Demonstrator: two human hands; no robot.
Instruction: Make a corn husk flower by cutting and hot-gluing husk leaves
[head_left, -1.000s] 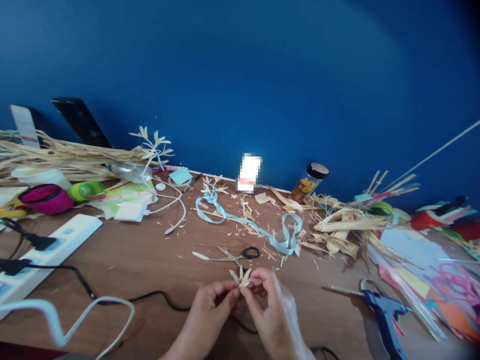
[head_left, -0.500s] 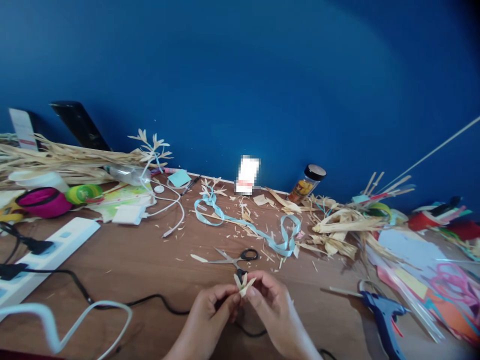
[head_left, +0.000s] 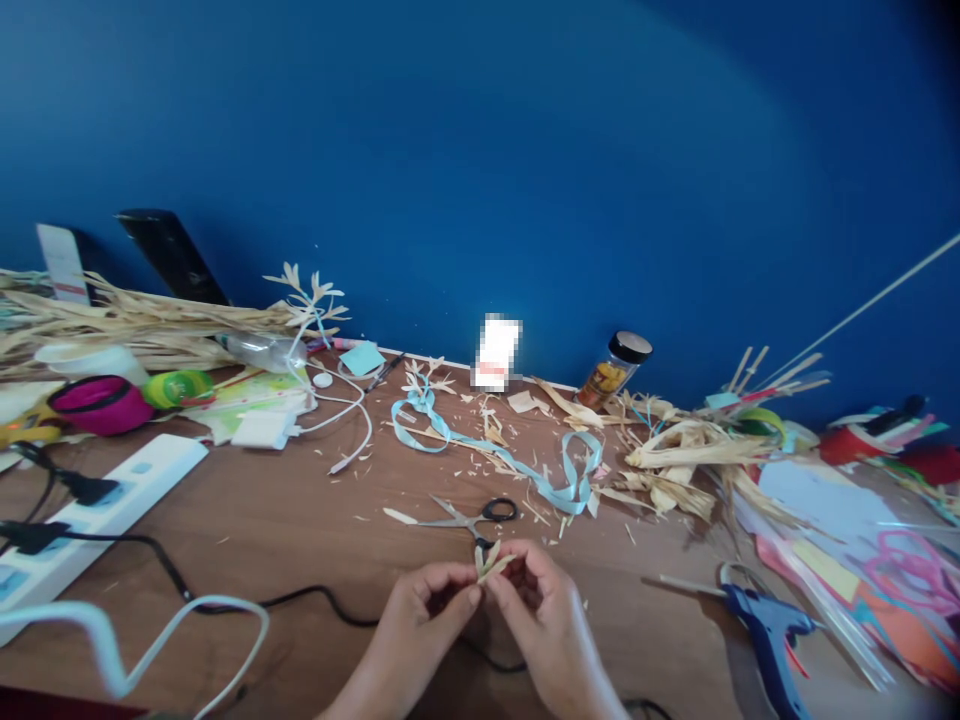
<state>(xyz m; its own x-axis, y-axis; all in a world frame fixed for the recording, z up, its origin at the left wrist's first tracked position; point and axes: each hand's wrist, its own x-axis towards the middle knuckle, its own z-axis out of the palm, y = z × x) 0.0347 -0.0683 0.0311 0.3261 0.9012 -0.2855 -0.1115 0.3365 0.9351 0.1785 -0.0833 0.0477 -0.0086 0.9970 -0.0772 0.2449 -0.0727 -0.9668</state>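
Observation:
A small flower of pale dried-husk petals is pinched between both my hands, above the near middle of the desk. My left hand closes thumb and fingers on its left side. From the right, my right hand pinches it with thumb and forefinger. Its base is hidden by my fingertips. Just beyond my hands lie open scissors with black handles, one handle partly covered. A narrow pale husk piece rests at the blade tips.
Light-blue ribbon curls among husk scraps. Dried husks and a blue glue gun lie to the right. A jar leans by the wall. A power strip, black cord and husk bundle are left.
The held flower has turned slightly, its petals now tilting more to the right. My right hand has shifted a little left. The view has moved slightly.

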